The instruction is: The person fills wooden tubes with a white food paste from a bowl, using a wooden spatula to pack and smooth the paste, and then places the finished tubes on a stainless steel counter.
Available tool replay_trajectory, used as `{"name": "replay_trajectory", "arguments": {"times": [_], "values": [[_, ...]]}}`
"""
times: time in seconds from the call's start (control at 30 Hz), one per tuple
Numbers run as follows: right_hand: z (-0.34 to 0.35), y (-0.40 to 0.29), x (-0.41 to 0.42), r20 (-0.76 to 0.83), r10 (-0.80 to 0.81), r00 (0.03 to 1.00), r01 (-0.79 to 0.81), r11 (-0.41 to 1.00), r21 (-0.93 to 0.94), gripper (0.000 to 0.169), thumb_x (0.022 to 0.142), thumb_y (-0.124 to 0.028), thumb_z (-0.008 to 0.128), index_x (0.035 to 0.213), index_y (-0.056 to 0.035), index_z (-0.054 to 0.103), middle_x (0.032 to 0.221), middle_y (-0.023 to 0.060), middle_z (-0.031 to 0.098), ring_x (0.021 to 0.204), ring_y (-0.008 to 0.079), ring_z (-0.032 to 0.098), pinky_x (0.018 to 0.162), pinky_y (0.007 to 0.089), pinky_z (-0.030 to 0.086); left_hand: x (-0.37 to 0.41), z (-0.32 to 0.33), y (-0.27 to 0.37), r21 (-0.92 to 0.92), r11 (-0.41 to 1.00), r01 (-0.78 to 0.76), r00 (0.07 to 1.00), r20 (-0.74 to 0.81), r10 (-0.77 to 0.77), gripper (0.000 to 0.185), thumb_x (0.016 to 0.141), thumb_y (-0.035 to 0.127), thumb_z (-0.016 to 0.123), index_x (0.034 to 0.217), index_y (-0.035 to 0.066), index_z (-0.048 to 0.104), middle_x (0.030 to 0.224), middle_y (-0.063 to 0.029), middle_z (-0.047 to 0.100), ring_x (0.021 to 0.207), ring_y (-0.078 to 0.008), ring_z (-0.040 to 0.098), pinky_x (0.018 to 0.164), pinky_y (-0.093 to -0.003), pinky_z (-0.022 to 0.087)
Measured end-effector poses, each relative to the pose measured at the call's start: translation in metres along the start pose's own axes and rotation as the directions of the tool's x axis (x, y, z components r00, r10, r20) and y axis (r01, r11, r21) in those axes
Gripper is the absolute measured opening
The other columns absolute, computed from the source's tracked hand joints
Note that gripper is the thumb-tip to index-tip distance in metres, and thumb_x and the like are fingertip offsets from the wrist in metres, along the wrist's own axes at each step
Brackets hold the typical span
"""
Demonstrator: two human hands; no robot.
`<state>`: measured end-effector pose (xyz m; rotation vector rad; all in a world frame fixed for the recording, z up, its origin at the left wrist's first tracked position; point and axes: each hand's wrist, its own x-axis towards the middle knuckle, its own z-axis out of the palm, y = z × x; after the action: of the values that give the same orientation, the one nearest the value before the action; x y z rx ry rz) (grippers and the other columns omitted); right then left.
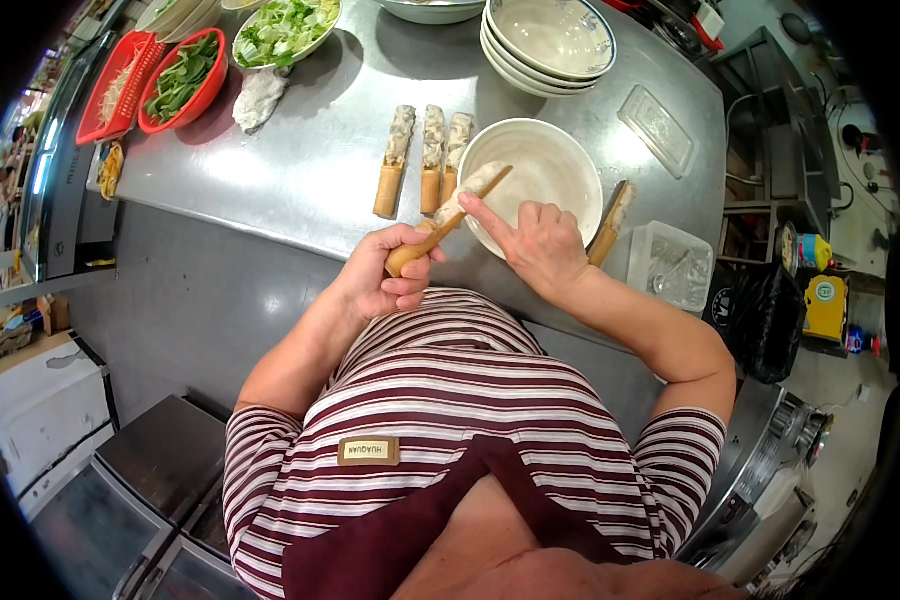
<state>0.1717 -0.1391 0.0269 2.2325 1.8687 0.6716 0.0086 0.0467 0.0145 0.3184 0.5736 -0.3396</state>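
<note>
My left hand (397, 270) grips the closed end of a bamboo tube (409, 255), which tilts up to the right with its far end over the bowl. Pale grey food paste (476, 180) fills its cut-open trough. My right hand (536, 236) has its index finger stretched out, the tip touching the paste; the other fingers are curled, and I see nothing held in them. Beneath is a white bowl (562, 169), with a thin pale smear inside. Several more paste-filled bamboo tubes lie near it, among them one at the left (395, 161) and one at the right (613, 225).
Stacked patterned bowls (551, 45) stand behind. A clear plastic lid (656, 131) and a clear plastic tub (671, 266) lie to the right. Back left are a plate of chopped greens (285, 34), a red basin of leaves (184, 79), a red basket (116, 90) and a crumpled white cloth (260, 100).
</note>
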Motion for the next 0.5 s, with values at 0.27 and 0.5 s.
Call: {"name": "replay_trajectory", "arguments": {"times": [0.27, 0.5], "values": [[-0.004, 0.0, 0.0, 0.001, 0.042, 0.999, -0.037, 0.862, 0.506, 0.076, 0.073, -0.004, 0.059, 0.145, -0.0225, 0.044, 0.063, 0.0035, 0.041, 0.049, 0.0197, 0.046, 0.044, 0.0339, 0.042, 0.001, -0.006, -0.002, -0.048, 0.999, -0.015, 0.999, 0.04, 0.016, 0.032, 0.093, 0.028, 0.048, 0.093, -0.003, 0.057, 0.051, 0.0015, 0.042, 0.032, -0.0069, 0.032, 0.031, -0.0262, 0.032], [0.001, -0.01, 0.001, 0.085, 0.103, 0.991, -0.134, 0.772, 0.621, 0.076, 0.072, 0.001, 0.056, 0.143, -0.0231, 0.045, 0.062, 0.005, 0.046, 0.048, 0.0232, 0.051, 0.044, 0.0368, 0.046, -0.003, 0.002, -0.001, 0.003, 1.0, -0.005, 0.999, 0.046, 0.004, 0.03, 0.094, 0.027, 0.047, 0.093, -0.001, 0.056, 0.051, 0.0007, 0.043, 0.033, -0.0079, 0.031, 0.036, -0.0282, 0.035]]}}
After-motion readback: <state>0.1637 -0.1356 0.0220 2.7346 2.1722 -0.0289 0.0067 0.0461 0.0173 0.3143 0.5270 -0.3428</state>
